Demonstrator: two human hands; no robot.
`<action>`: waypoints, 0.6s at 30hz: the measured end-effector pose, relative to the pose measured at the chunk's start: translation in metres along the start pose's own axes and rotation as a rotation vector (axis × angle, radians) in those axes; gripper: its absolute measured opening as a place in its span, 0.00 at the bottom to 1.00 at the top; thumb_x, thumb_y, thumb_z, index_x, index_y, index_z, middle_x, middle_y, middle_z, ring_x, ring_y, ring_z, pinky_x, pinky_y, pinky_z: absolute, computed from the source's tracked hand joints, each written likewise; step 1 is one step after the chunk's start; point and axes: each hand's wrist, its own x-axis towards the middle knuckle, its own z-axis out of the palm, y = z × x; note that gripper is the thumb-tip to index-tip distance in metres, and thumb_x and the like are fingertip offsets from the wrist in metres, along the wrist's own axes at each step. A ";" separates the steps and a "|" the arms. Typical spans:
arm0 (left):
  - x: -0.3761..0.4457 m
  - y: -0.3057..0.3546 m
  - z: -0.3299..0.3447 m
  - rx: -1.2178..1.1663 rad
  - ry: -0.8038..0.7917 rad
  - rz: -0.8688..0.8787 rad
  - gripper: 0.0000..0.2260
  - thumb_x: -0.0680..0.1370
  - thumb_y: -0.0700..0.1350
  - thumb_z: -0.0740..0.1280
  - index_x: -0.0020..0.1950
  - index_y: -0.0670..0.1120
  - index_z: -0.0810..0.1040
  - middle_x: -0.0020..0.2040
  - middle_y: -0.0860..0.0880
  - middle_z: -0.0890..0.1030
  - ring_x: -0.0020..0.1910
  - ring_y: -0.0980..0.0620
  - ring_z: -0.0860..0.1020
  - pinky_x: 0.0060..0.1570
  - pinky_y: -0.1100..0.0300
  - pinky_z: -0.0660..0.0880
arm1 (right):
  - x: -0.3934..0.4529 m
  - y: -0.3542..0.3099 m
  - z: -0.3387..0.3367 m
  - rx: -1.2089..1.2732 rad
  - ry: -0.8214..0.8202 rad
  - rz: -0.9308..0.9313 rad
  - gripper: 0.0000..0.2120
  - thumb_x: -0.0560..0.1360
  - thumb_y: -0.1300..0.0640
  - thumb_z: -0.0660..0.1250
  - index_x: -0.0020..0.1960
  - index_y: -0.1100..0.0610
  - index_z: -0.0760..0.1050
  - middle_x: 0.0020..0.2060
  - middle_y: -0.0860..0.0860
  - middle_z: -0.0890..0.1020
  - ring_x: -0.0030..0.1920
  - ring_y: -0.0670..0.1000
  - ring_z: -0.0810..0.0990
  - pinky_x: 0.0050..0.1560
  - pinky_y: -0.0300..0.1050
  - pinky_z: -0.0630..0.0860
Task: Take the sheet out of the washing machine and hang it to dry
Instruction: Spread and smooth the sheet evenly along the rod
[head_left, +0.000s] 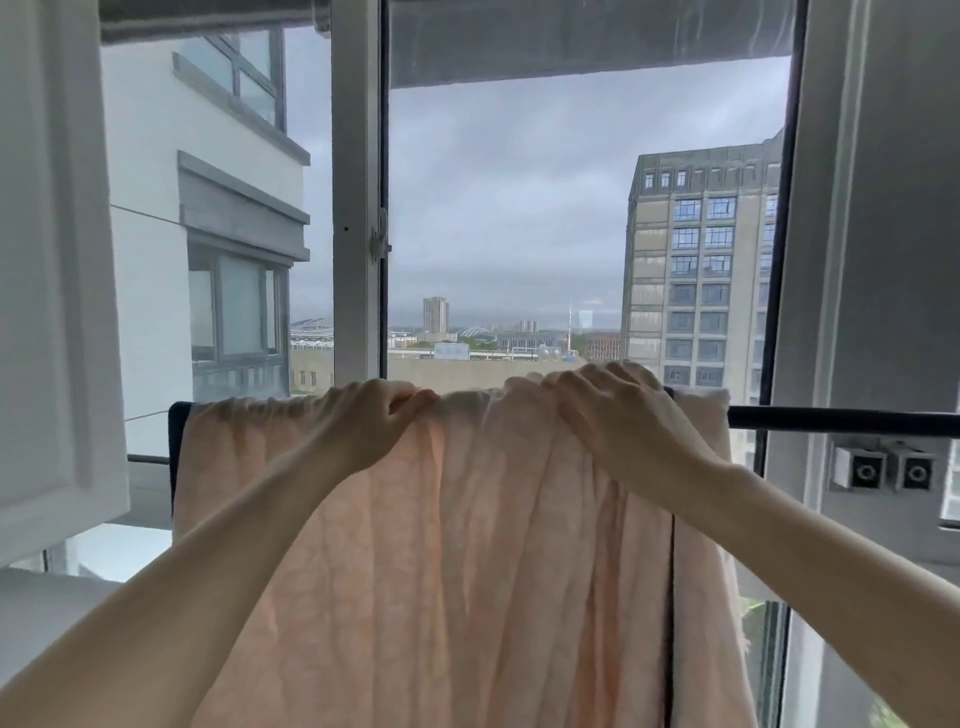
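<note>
Sheet over rail, both hands gripping, window frame behind

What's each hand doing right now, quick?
Left hand: pinching the top fold of the pale pink fabric sheet.
Right hand: fingers curled over the sheet's top, gripping it.

high-rise home | window over city | drying rail

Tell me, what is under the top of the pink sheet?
A dark rail sticks out to the right of the sheet, so the sheet hangs over it. Both hands hold the top fold. The rail's middle is covered.
</note>
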 end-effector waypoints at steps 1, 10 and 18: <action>0.000 -0.001 0.001 -0.001 0.000 0.014 0.34 0.72 0.75 0.46 0.47 0.52 0.80 0.34 0.55 0.80 0.38 0.53 0.78 0.49 0.55 0.74 | -0.002 -0.003 0.003 -0.047 0.011 -0.011 0.15 0.79 0.53 0.62 0.66 0.48 0.69 0.58 0.49 0.80 0.60 0.54 0.76 0.69 0.59 0.65; -0.001 -0.004 0.000 0.043 -0.035 0.045 0.34 0.71 0.77 0.46 0.51 0.54 0.79 0.38 0.56 0.80 0.38 0.53 0.79 0.44 0.56 0.75 | -0.013 0.010 -0.011 -0.033 -0.042 0.190 0.12 0.81 0.49 0.56 0.61 0.49 0.72 0.59 0.46 0.77 0.61 0.53 0.74 0.62 0.58 0.70; 0.006 0.045 -0.010 -0.189 -0.022 0.030 0.17 0.76 0.53 0.67 0.64 0.52 0.77 0.59 0.54 0.81 0.54 0.56 0.79 0.58 0.54 0.76 | -0.036 0.033 -0.027 -0.175 0.017 0.286 0.22 0.75 0.44 0.64 0.65 0.52 0.69 0.59 0.50 0.75 0.58 0.54 0.74 0.59 0.51 0.73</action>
